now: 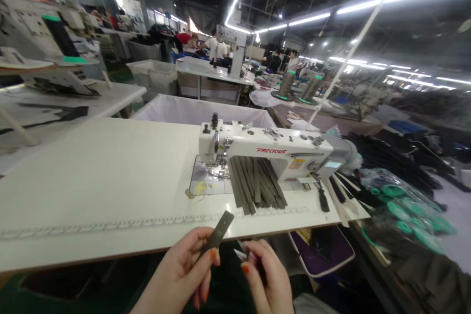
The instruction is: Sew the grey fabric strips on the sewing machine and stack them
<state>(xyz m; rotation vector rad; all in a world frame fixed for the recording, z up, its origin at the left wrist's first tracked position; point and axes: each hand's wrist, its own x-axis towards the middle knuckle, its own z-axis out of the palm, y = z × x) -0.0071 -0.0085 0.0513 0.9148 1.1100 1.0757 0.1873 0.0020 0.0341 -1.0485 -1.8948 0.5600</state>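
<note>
My left hand pinches a narrow dark fabric strip between thumb and fingers, its end pointing up over the table's near edge. My right hand is curled close beside it, holding a small pair of thread snips with the tips toward the strip. Both hands hover below the front edge of the white sewing table. A white sewing machine stands on the table ahead. A pile of similar grey-green strips lies under its arm.
A measuring tape runs along the table's front edge. Black-handled scissors and loose strips lie right of the machine. Green thread spools in plastic sit at the right. A white fabric bin is behind the table. Other people work at distant stations.
</note>
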